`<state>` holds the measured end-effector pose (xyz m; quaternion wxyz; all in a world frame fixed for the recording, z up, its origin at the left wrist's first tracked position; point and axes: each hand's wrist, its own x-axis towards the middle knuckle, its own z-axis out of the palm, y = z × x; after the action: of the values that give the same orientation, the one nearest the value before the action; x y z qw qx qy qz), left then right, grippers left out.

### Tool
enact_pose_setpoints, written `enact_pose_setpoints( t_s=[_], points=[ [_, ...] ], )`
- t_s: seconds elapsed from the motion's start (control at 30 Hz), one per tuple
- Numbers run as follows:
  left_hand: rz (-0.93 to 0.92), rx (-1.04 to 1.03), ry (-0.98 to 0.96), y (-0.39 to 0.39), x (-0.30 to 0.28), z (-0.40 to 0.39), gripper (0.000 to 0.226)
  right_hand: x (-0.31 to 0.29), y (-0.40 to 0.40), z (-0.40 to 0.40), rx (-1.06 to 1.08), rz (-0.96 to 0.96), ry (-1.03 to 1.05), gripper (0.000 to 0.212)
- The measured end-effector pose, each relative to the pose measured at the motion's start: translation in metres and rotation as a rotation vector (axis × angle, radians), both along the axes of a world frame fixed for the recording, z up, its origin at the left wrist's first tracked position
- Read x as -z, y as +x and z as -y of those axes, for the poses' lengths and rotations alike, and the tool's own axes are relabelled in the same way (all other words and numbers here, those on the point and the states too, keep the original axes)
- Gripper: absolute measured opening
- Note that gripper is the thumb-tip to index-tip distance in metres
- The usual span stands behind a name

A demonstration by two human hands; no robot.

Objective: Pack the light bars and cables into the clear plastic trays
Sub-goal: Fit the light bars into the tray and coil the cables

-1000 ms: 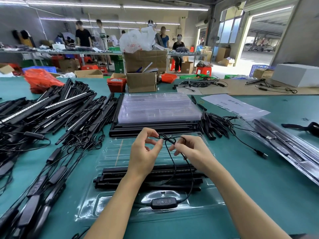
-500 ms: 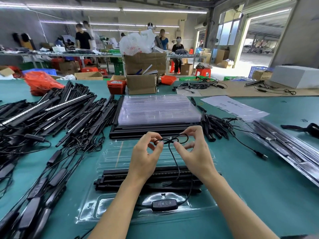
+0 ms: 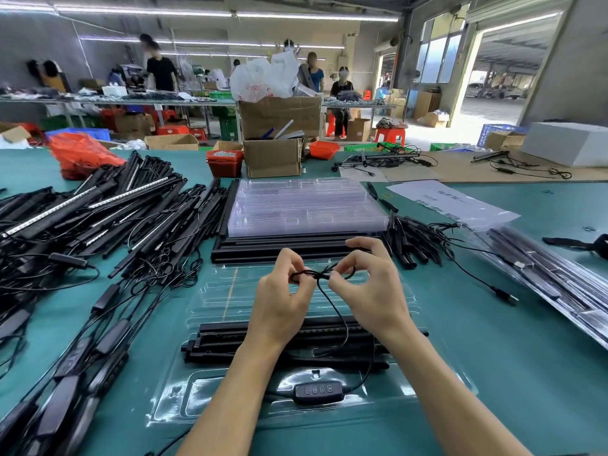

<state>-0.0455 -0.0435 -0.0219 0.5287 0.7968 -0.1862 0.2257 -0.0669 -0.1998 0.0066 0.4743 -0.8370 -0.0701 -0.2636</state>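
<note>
- Cable [image 3: 332, 301] coil, thin and black, now sits bunched into a small bow-shaped bundle between both hands; half a second ago its loops stood wider and the right hand was raised higher.
- Left hand [image 3: 279, 304] pinches the bundle's left end with curled fingers, and the right hand [image 3: 368, 291] pinches the right end, so each grip is narrow and holding the cable.
- That tightening suggests the winding step is nearly finished, with the bundle ready to be laid down.
- One strand hangs from the bundle, crosses the light bars [image 3: 296, 340] and runs to the inline controller [image 3: 317, 391], which already lies in the near pocket of the clear tray [image 3: 437, 383].
- Those bars, black and slim, lie side by side across the tray on the green table [image 3: 493, 340].
- More loose bars [image 3: 98, 209] wait in a heap at left, and empty trays [image 3: 306, 205] are stacked beyond.
</note>
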Motion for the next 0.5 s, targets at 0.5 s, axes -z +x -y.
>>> enact_pose_setpoints(
  t_s=[0.5],
  points=[
    [0.147,-0.157,0.141,-0.003,-0.003,-0.002,0.026,-0.002,-0.002,-0.010,0.260,-0.001,-0.088,0.023]
  ],
)
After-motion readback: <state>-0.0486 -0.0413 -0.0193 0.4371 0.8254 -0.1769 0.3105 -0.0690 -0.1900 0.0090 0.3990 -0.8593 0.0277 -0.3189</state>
